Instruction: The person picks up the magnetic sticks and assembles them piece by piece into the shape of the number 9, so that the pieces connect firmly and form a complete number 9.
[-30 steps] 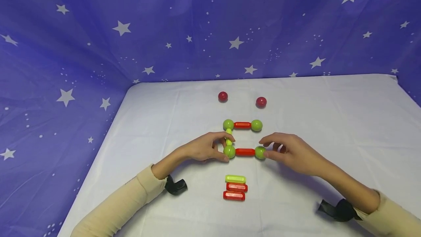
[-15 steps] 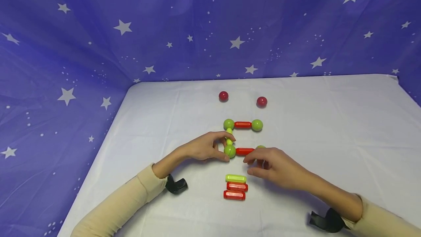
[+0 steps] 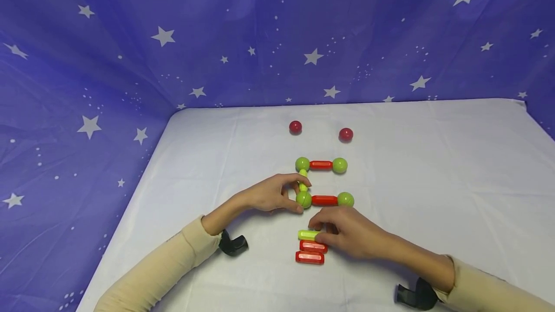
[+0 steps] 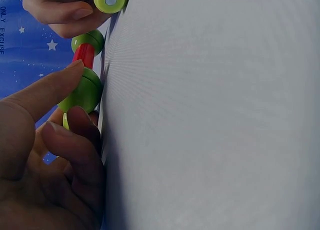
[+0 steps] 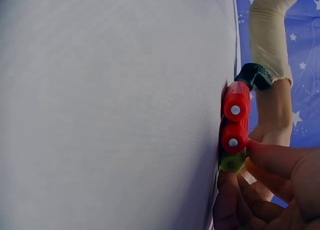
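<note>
A toy frame of green balls [image 3: 340,165], two red rods [image 3: 324,200] and one yellow-green rod [image 3: 303,187] lies on the table, its side towards the right unjoined. My left hand [image 3: 272,193] holds its near-left green ball [image 3: 304,200], thumb on the near side and fingers by the upright rod. Below the frame, my right hand [image 3: 353,233] pinches the right end of a loose yellow-green rod [image 3: 308,235] between thumb and fingers. That rod lies against two loose red rods [image 3: 310,257]; the right wrist view shows their silver-coloured ends beside the thumb [image 5: 272,157].
Two dark red balls [image 3: 296,127] sit beyond the frame towards the back of the white-covered table [image 3: 433,158]. A blue star-printed cloth [image 3: 260,37] hangs behind it and at the left. Each wrist wears a black camera mount [image 3: 234,245].
My right hand has left the frame's near-right ball, moved down and left, and taken hold of the loose yellow-green rod. My left hand has stayed on the frame.
</note>
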### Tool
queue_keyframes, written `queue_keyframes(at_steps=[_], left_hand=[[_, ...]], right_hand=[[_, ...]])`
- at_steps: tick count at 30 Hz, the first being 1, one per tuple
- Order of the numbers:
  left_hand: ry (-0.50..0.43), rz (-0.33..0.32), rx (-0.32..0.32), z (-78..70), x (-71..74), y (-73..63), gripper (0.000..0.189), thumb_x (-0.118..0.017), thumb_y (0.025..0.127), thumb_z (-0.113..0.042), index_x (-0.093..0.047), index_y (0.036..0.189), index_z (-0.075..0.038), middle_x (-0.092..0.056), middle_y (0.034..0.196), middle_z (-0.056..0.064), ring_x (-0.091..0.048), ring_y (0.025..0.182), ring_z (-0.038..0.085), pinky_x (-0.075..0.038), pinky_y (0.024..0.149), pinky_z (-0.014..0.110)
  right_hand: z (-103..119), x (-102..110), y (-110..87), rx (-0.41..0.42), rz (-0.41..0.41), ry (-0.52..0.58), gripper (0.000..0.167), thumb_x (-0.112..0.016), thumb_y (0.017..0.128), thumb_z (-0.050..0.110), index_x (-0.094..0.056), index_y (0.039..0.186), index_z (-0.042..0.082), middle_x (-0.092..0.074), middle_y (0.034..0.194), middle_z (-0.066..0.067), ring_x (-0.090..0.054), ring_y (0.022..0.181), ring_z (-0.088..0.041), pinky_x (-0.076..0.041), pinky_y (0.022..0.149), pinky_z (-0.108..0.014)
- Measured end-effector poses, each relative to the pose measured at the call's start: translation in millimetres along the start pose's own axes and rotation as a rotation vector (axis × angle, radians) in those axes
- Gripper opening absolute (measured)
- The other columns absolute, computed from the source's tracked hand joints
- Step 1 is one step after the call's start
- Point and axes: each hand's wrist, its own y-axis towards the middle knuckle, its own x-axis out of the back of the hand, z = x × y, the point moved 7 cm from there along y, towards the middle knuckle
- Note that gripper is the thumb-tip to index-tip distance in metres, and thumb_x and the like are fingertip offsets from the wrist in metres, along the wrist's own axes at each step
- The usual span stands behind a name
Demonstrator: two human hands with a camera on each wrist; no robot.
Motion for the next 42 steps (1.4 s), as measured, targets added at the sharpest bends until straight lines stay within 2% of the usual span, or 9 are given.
queue_keyframes(at_steps=[10,14,25,34,42], left_hand=[[-0.019,0.004,-0.002,-0.7,-0.4,-0.2,0.054,-0.081,0.082,-0.014,-0.056,0.130,-0.014,-0.058,0.104,0.004,-0.047,0.051,0.013,-0.038,0.048,0.024],[-0.010,0.002,-0.006,-0.7,-0.6,0.3,0.053,-0.082,0.082,-0.014,-0.057,0.129,-0.014,-0.058,0.104,0.003,-0.048,0.052,0.013,-0.038,0.049,0.024],[-0.003,0.002,0.002,0.7,-0.6,0.4,0.054,-0.082,0.082,-0.015,-0.057,0.131,-0.015,-0.057,0.107,0.004,-0.048,0.053,0.011,-0.039,0.050,0.024],[0.001,0.005,0.005,1.3,-1.0,1.5,0.054,-0.082,0.082,-0.015,-0.057,0.131,-0.015,-0.057,0.107,0.004,-0.048,0.053,0.012,-0.039,0.049,0.024],[-0.012,0.003,0.013,0.1,0.0,0.2,0.054,-0.082,0.082,-0.015,-0.057,0.130,-0.016,-0.057,0.107,0.004,-0.047,0.052,0.013,-0.039,0.047,0.025]], right_hand=[[1.0,0.0,-1.2,-0.002,0.001,-0.015,0.019,-0.074,0.087,0.007,-0.072,0.105,0.013,-0.065,0.091,0.015,-0.056,0.079,-0.003,-0.050,0.072,-0.025],[-1.6,1.4,-4.4,-0.035,0.006,-0.024,0.019,-0.073,0.088,0.008,-0.072,0.106,0.014,-0.065,0.093,0.015,-0.056,0.081,-0.003,-0.050,0.073,-0.026],[-13.3,17.9,-27.5,-0.102,-0.003,-0.042,0.022,-0.074,0.089,0.012,-0.071,0.108,0.021,-0.063,0.096,0.017,-0.054,0.082,-0.005,-0.048,0.073,-0.026],[-21.5,30.3,-44.8,-0.163,0.037,-0.078,0.022,-0.074,0.089,0.018,-0.070,0.110,0.022,-0.062,0.097,0.018,-0.055,0.083,-0.004,-0.049,0.074,-0.027],[-20.1,29.7,-45.0,-0.137,0.026,-0.090,0.023,-0.077,0.087,0.023,-0.069,0.109,0.020,-0.057,0.086,0.018,-0.052,0.076,-0.004,-0.046,0.067,-0.025]])
